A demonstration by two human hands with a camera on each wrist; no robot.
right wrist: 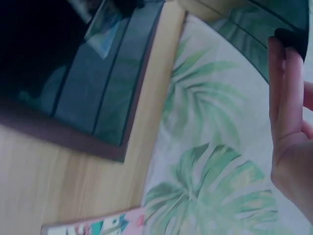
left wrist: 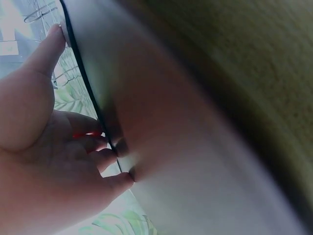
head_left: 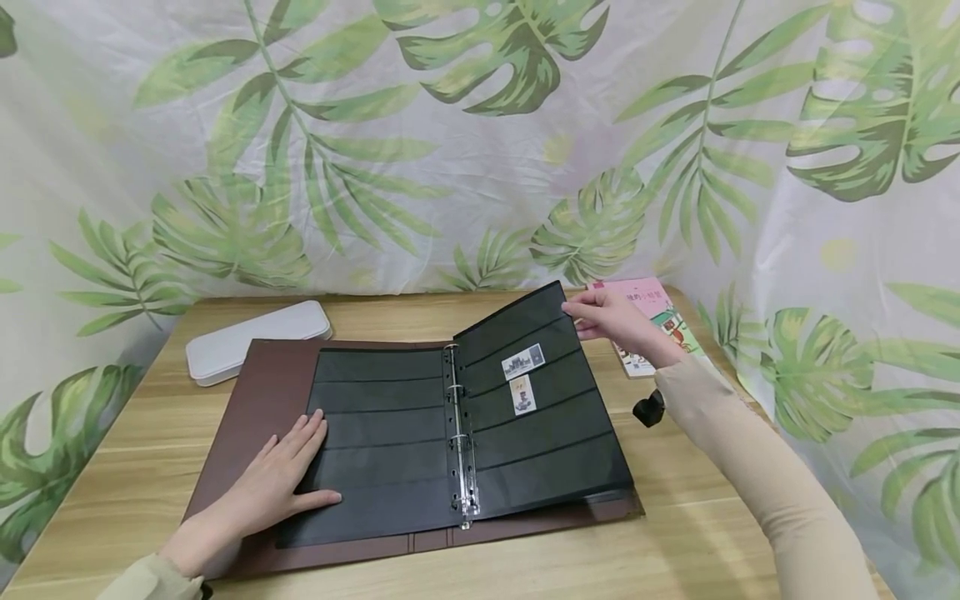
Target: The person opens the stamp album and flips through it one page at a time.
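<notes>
A stamp album (head_left: 277,400) with a brown cover and metal rings lies spread on the table. My left hand (head_left: 281,479) rests with straight, spread fingers on its black left-hand page (head_left: 382,467). By its outer upper edge, my right hand (head_left: 618,323) pinches a black pocket page (head_left: 540,458), which is raised at a slant on the right. Two stamps sit in that page's strips, one lying wide (head_left: 522,362) and one standing tall (head_left: 522,395). In the right wrist view, fingers (right wrist: 286,88) hold the lifted page; another page with a blurred stamp (right wrist: 103,30) shows below.
A white case (head_left: 258,337) stands behind the album's left side, close to its cover. At the back right lies a pink and green booklet (head_left: 637,364), partly behind my right hand. A leaf-patterned curtain (head_left: 480,150) hangs along the wooden table's (head_left: 690,517) back edge.
</notes>
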